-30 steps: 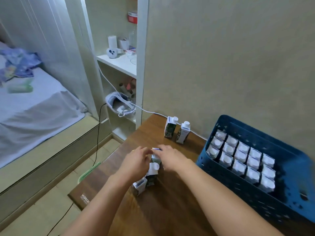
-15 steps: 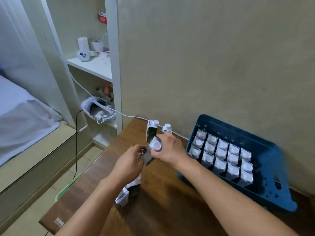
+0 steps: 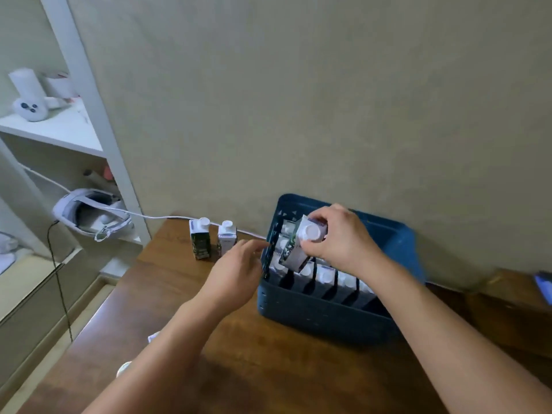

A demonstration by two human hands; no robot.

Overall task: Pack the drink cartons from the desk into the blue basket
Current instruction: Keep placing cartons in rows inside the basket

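Drink carton (image 3: pixel 294 251), tilted, is gripped near its white cap by the right hand (image 3: pixel 340 243) above the blue basket's (image 3: pixel 313 312) left end, over packed cartons. Left hand (image 3: pixel 236 273) hovers beside the basket with relaxed fingers holding nothing. Two cartons (image 3: pixel 212 239) stand on the desk (image 3: pixel 268 369).

Glossy wood desk (image 3: pixel 268 369); perforated plastic blue basket (image 3: pixel 322 318).

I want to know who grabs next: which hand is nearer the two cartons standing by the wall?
Left. The left hand hangs just in front and right of the two cartons, touching neither. The right hand is farther right, over the blue basket, gripping a tilted carton.
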